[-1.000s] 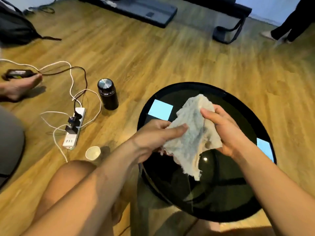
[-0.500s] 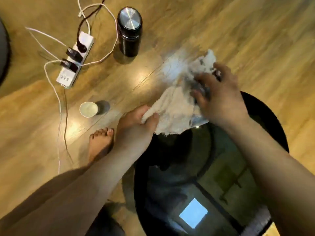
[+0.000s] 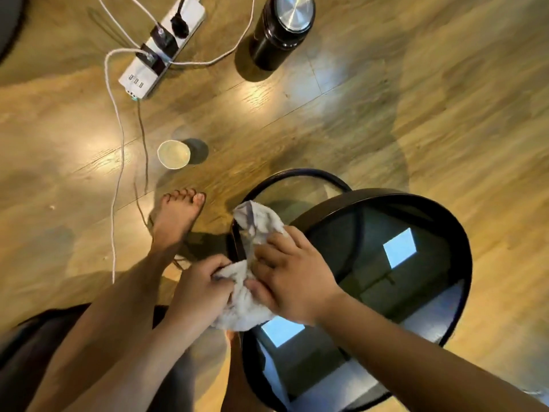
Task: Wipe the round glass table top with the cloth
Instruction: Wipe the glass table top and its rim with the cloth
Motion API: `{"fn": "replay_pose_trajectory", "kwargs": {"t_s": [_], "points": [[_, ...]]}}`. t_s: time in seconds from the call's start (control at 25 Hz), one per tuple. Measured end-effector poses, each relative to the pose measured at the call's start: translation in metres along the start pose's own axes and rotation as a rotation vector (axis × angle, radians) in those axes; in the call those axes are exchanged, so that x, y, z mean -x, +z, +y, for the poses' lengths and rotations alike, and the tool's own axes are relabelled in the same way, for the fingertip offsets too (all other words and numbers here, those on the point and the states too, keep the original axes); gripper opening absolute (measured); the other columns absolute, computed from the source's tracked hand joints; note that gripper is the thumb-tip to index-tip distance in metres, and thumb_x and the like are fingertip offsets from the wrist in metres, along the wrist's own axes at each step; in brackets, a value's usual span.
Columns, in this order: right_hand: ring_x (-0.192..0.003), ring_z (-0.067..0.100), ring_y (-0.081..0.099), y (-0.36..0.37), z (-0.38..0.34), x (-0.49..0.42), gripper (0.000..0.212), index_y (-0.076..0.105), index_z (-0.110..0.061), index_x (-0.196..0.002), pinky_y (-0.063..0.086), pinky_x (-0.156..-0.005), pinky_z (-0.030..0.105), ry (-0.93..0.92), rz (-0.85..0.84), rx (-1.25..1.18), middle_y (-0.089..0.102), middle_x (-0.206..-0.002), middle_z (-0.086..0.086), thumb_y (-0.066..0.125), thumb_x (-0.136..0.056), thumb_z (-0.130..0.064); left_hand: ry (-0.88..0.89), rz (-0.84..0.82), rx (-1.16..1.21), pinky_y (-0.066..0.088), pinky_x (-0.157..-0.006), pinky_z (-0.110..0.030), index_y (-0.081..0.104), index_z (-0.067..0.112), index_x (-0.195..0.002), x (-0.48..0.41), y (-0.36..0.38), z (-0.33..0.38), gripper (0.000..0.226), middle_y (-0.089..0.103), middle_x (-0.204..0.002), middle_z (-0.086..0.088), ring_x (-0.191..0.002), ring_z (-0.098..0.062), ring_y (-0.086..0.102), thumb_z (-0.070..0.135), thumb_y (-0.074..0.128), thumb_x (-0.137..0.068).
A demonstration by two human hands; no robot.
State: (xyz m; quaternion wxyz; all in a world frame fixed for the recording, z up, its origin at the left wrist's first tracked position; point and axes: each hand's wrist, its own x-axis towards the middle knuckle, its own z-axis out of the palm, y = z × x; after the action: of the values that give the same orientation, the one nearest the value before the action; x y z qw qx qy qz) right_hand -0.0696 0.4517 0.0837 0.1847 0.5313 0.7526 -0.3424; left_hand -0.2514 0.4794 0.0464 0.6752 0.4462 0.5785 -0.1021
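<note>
The round glass table top (image 3: 416, 292) with its black rim fills the lower right of the head view. A crumpled whitish cloth (image 3: 255, 227) lies over the table's left rim. My left hand (image 3: 202, 292) grips the cloth's near end just off the rim. My right hand (image 3: 294, 278) presses flat on the cloth at the glass's left edge, covering its middle. The cloth's far end sticks out past my right fingers.
On the wooden floor stand a black flask with a steel lid (image 3: 282, 31), a small paper cup (image 3: 173, 154) and a white power strip (image 3: 160, 52) with trailing cables. My bare foot (image 3: 178, 221) rests left of the table, near a cable.
My view has swung down and the table now sits lower right. Both hands brought the cloth from held up above the glass down onto the table's left rim.
</note>
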Motion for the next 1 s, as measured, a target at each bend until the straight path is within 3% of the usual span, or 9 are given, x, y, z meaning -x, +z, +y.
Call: {"fn": "replay_pose_trajectory", "kwargs": {"t_s": [0.12,0.32,0.44,0.56,0.64,0.72,0.8,0.92,1.0], "points": [[-0.103,0.03,0.062,-0.013,0.064,0.006,0.041,0.075,-0.022,-0.106,0.042,-0.097,0.046,0.098,0.188,0.042,0.071,-0.113,-0.001,0.042,-0.099,-0.046,0.149,-0.137,0.062,0.042,-0.055,-0.014,0.065,0.032,-0.08,-0.001,0.0,0.031,0.008,0.065,-0.072,0.015,-0.069,-0.001,0.062,0.028,0.06,-0.084],[-0.105,0.038,0.062,-0.023,0.155,0.043,0.054,0.074,-0.015,-0.106,0.045,-0.09,0.047,0.613,0.275,-0.027,0.072,-0.113,0.011,0.03,-0.099,-0.045,0.434,0.036,-0.177,0.035,-0.054,-0.037,0.051,0.015,-0.061,-0.049,0.047,0.117,0.037,0.05,-0.063,-0.001,-0.058,-0.021,0.049,0.03,0.067,-0.091],[-0.109,0.036,0.057,-0.012,0.121,0.03,0.048,0.075,-0.022,-0.103,0.039,-0.098,0.044,0.807,0.341,-0.074,0.071,-0.11,0.005,0.032,-0.097,-0.044,0.216,-0.017,-0.067,0.044,-0.059,-0.031,0.063,0.013,-0.095,-0.06,0.038,0.096,0.011,0.068,-0.083,-0.004,-0.07,-0.018,0.061,0.024,0.063,-0.093],[-0.105,0.034,0.052,-0.022,0.09,0.022,0.045,0.074,-0.027,-0.102,0.034,-0.093,0.044,0.739,0.286,0.028,0.068,-0.109,0.002,0.035,-0.097,-0.051,-0.102,0.047,-0.118,0.037,-0.054,-0.023,0.056,0.028,-0.105,-0.028,0.015,0.061,0.016,0.065,-0.089,0.007,-0.07,-0.01,0.059,0.029,0.065,-0.092],[-0.102,0.031,0.049,-0.026,0.074,0.017,0.048,0.071,-0.027,-0.1,0.032,-0.089,0.045,0.647,0.234,0.077,0.066,-0.104,0.001,0.033,-0.096,-0.056,0.139,0.289,-0.222,0.036,-0.062,-0.011,0.053,0.031,-0.111,-0.009,0.013,0.064,0.02,0.053,-0.103,0.017,-0.091,-0.006,0.055,0.03,0.06,-0.093],[-0.095,0.031,0.049,-0.026,0.057,0.012,0.044,0.071,-0.024,-0.1,0.032,-0.082,0.043,0.445,0.259,0.06,0.065,-0.097,0.002,0.039,-0.094,-0.054,0.273,0.136,-0.299,0.042,-0.088,-0.009,0.047,0.024,-0.133,-0.004,0.024,0.068,0.034,0.042,-0.128,0.019,-0.119,-0.001,0.043,0.027,0.049,-0.098],[-0.094,0.031,0.053,-0.027,0.059,0.015,0.037,0.072,-0.022,-0.101,0.035,-0.082,0.043,0.244,0.284,0.036,0.067,-0.098,0.003,0.046,-0.092,-0.048,0.325,0.109,-0.526,0.036,-0.112,-0.031,0.042,0.006,-0.142,-0.008,0.033,0.087,0.04,0.047,-0.144,-0.003,-0.134,-0.015,0.041,0.015,0.041,-0.103],[-0.122,0.033,0.052,-0.026,0.126,0.036,0.042,0.068,-0.024,-0.113,0.032,-0.108,0.054,0.361,0.301,-0.003,0.064,-0.124,0.003,0.049,-0.09,-0.055,0.525,0.242,-0.55,0.041,-0.096,-0.033,0.06,-0.005,-0.124,-0.013,0.071,0.124,0.038,0.066,-0.123,-0.021,-0.115,-0.025,0.061,-0.007,0.053,-0.087],[-0.13,0.031,0.05,-0.019,0.178,0.065,0.051,0.062,-0.027,-0.123,0.035,-0.108,0.051,0.55,0.281,-0.125,0.061,-0.136,0.002,0.046,-0.089,-0.061,0.641,0.137,-0.666,0.042,-0.108,-0.04,0.048,0.016,-0.141,-0.039,0.104,0.161,0.044,0.054,-0.144,-0.007,-0.131,-0.025,0.052,0.007,0.045,-0.098]]}}
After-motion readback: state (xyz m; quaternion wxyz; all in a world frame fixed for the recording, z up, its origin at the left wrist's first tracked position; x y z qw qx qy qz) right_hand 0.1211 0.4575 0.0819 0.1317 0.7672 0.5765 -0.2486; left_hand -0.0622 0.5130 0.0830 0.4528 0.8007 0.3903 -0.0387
